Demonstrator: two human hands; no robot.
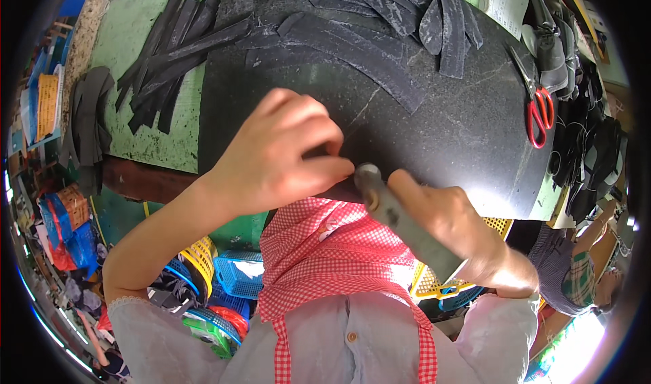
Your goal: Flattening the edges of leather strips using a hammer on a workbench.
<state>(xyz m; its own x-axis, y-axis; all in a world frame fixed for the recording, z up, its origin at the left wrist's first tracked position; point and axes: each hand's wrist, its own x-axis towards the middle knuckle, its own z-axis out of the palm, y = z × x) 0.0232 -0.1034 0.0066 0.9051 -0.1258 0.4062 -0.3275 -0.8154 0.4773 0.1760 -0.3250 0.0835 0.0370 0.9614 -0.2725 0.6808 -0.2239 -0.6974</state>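
Note:
My left hand (281, 157) is over the near edge of the black work mat (468, 123), its fingers curled and thumb and forefinger pinched. Something dark shows under those fingers, but I cannot make out what it is. My right hand (441, 214) is wrapped round a thick grey-green hand tool (407, 231) with a rounded metal end. The tool slants so that this end lies close to my left fingertips; its exact kind is unclear. Beyond my hands, long dark strips (366, 55) with whitish marks lie in a loose pile on the mat.
More dark strips (173, 52) lie crossed on the green tabletop (122, 38) at left, and a grey bundle (88, 116) hangs at its edge. Red-handled scissors (539, 113) rest at right. Below the table are a blue basket (237, 275) and yellow baskets. Another person (576, 275) is at far right.

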